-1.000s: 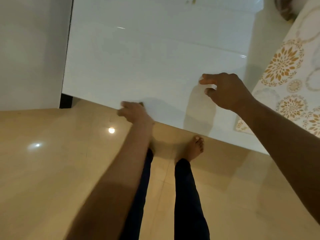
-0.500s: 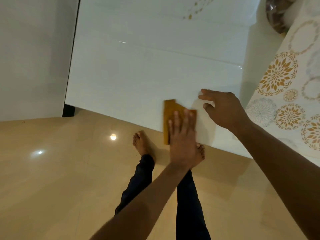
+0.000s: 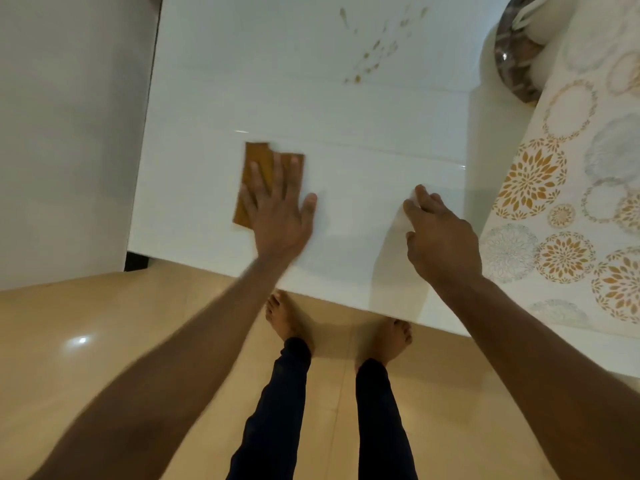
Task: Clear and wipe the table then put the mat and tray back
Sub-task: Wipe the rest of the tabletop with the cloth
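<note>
A folded orange-brown cloth (image 3: 256,164) lies on the glossy white table (image 3: 346,126). My left hand (image 3: 277,209) presses flat on the cloth with straight, spread fingers. My right hand (image 3: 436,237) rests on the table to the right, its fingers loosely bent with the tips touching the surface and nothing held. Small brown stains (image 3: 374,53) are spattered on the far part of the table. A floral-patterned mat (image 3: 561,209) lies at the right, folded back off the table area.
A round metal tray or bowl (image 3: 516,64) shows at the upper right beside the mat. A white wall (image 3: 69,133) borders the table's left side. My bare feet (image 3: 291,320) stand on the shiny beige floor (image 3: 104,341) at the table's near edge.
My left hand has brought the cloth onto the table and slid it farther in and to the left. My right hand stayed about where it was on the table.
</note>
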